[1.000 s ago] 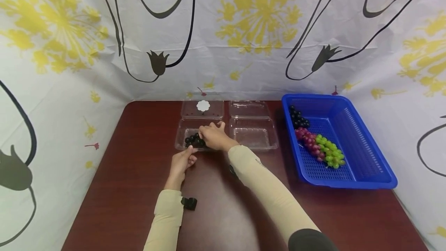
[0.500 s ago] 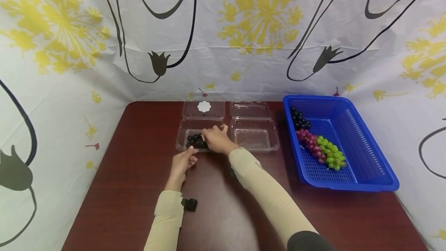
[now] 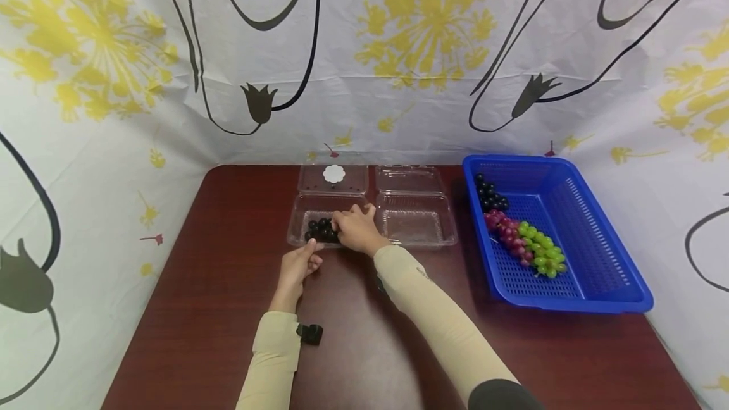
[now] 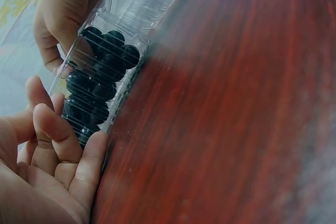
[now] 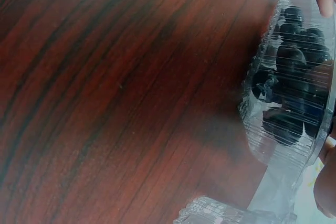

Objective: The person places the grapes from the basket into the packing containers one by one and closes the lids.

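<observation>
A bunch of black grapes [image 3: 321, 231] lies in the left clear plastic box [image 3: 296, 220], whose lid [image 3: 310, 180] is folded back. My left hand [image 3: 294, 269] holds the front rim of this box, thumb on top. In the left wrist view its fingers [image 4: 58, 129] are bent against the wall beside the grapes [image 4: 107, 56]. My right hand [image 3: 356, 229] reaches over the box's right side and grips the right end of the bunch with bent fingers. Through the ribbed wall in the right wrist view, a fingertip shows among the grapes [image 5: 291, 61]; the rest of that grip is hidden.
A second clear plastic box [image 3: 412, 223], lid folded back, stands just right of the first. Farther right, a blue basket [image 3: 604, 252] holds black grapes [image 3: 488, 193], red grapes [image 3: 507, 233] and green grapes [image 3: 541, 248]. Patterned cloth [image 3: 353, 100] hangs behind the table [image 3: 228, 271].
My right hand has shifted slightly to the right over the box, and more of the black grapes show. The left hand stays at the front rim.
</observation>
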Motion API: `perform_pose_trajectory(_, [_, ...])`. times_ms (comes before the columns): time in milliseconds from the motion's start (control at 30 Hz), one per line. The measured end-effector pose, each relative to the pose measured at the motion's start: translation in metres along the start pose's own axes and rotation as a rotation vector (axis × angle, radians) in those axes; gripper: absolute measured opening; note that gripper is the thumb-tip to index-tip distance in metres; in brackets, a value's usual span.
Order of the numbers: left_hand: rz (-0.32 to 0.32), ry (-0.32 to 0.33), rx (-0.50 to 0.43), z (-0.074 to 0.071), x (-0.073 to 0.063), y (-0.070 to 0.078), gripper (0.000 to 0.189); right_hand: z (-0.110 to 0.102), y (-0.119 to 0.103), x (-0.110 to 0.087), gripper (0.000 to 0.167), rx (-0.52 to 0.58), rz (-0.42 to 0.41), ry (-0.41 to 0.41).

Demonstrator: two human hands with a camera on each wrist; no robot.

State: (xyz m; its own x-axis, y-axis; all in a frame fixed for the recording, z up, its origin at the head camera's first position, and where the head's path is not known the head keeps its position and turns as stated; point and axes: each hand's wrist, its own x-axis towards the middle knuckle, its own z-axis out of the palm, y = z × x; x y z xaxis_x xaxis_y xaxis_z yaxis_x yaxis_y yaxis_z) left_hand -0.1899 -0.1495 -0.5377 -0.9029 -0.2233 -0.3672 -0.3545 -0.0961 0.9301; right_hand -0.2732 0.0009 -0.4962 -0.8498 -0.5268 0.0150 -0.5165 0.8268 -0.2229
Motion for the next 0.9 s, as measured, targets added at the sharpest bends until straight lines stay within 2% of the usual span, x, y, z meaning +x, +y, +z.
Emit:
perform_pose_trajectory(100, [-0.012, -0.013, 0.004, -0.001, -0.001, 0.003, 0.046, -0.001, 0.001, 0.0, 0.016, 0.007, 0.008, 0.009])
perform_pose_trajectory(200, [-0.023, -0.025, 0.019, -0.001, -0.009, 0.015, 0.044, -0.003, 0.001, 0.001, 0.016, 0.008, 0.016, 0.022])
perform_pose_trajectory(333, [-0.018, -0.008, 0.024, 0.0, -0.008, 0.012, 0.043, -0.006, 0.002, -0.001, 0.015, 0.013, 0.027, 0.03])
perform_pose_trajectory(433, [-0.018, 0.009, 0.015, 0.0, 0.0, -0.001, 0.042, -0.012, 0.001, -0.004, 0.013, 0.036, 0.027, 0.041])
perform_pose_trajectory(667, [-0.012, -0.004, 0.014, 0.0, -0.001, -0.002, 0.044, -0.025, 0.002, -0.006, 0.015, 0.089, 0.026, 0.079])
perform_pose_trajectory(900, [-0.02, -0.004, 0.016, 0.001, 0.0, -0.002, 0.045, -0.047, 0.005, -0.005, 0.016, 0.127, 0.078, 0.123])
